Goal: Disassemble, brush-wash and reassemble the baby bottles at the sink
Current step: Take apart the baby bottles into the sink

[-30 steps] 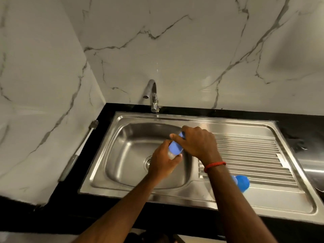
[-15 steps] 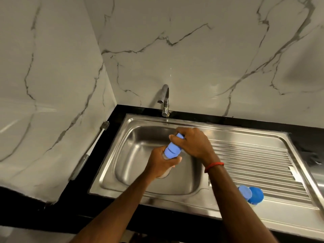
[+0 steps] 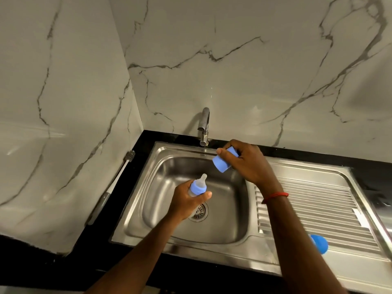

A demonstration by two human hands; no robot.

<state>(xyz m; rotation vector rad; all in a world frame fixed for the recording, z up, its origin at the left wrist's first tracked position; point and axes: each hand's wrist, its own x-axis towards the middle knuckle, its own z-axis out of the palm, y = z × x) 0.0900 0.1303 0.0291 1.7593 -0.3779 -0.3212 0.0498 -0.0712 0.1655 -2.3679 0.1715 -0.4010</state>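
Head view, sink station. The left hand (image 3: 185, 205) grips a baby bottle (image 3: 198, 187) over the basin of a steel sink (image 3: 135, 209), fingers and thumb curled round the body just below the neck. The bottle stands nearly upright and tilts slightly away from the person. It sits above and just left of the drain (image 3: 200, 212). It has a pale translucent body, a blue screw collar and a clear teat (image 3: 203, 178) that stands bare. Any print on the body is hidden by the fingers.

The right hand (image 3: 249, 164) pinches a blue cap (image 3: 221, 164) between thumb and curled fingers. The cap is apart from the bottle, higher and toward the faucet (image 3: 204, 126), with its open end turned down and left. A red thread (image 3: 275, 195) circles the right wrist.

A second blue-topped bottle (image 3: 319, 244) lies on the ridged drainboard (image 3: 307, 204), partly hidden behind the right forearm. A bottle brush (image 3: 110, 187) with a white stem and grey handle lies on the black counter (image 3: 371, 177) along the left marble wall, beside the sink.
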